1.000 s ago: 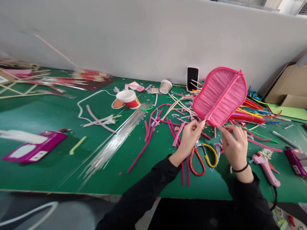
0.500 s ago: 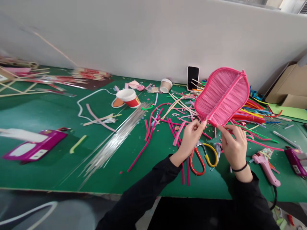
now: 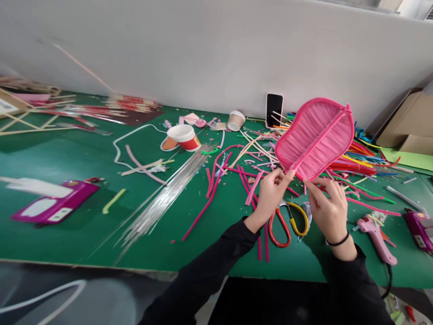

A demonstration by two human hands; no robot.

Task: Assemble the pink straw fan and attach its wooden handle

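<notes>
The workspace was a long green table (image 3: 67, 158) pushed up against a plain white wall (image 3: 203, 54), and honestly it was a mess. A phone (image 3: 274, 109) stood leaning on the wall, with a brown paper cup (image 3: 236, 121) just beside it and a red-and-white cup (image 3: 184, 137) further left. A bundle of thin silver wires (image 3: 162, 198) fanned out across the middle, and pink strips were scattered all around. A heap of coloured strips (image 3: 358, 158) lay toward the right, with a cardboard box (image 3: 411, 126) behind it at the far right. Scissors (image 3: 287, 221) with one red and one yellow handle lay right under the hands, and a pink glue gun (image 3: 377, 232) sat to the right of them.

The pink leaf-shaped piece (image 3: 316, 137) was held up off the table, tilted, in front of the coloured heap. It had a darker pink fuzzy rim, a rib of the same colour down the middle, and paler pink ridges packed on both sides. The left hand (image 3: 269, 196) had thumb and forefinger pinched together on its bottom edge. The right hand (image 3: 329, 210) had its fingertips closed on the lower tip, right next to the left.
</notes>
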